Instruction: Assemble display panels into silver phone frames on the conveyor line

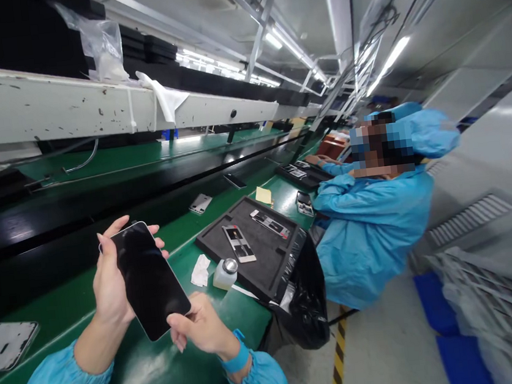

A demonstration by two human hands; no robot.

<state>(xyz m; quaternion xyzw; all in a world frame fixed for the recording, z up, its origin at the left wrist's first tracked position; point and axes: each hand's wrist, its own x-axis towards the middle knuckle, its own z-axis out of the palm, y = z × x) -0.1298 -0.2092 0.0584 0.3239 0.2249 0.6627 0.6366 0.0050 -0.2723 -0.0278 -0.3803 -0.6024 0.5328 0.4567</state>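
A smartphone (pixel 150 278) with a dark screen and a thin light rim is held tilted above the green bench, screen toward me. My left hand (pixel 112 270) wraps round it from the left and behind, with fingertips showing past its upper right edge. At its lower right corner, my right hand (pixel 201 324) pinches the edge between thumb and fingers. Both arms wear blue sleeves, and a blue band (pixel 238 357) circles my right wrist. Nearby on the bench are a crumpled white tissue (pixel 201 270) and a white bottle with a metal cap (pixel 225 274).
A black foam tray (pixel 214 233) holds two phone-like parts. A black plastic bag (pixel 305 297) hangs at its right. Beyond it sits a co-worker in a blue smock (pixel 370 222). A pale phone panel (pixel 5 345) lies at left; a white shelf beam (pixel 56 107) runs above the bench.
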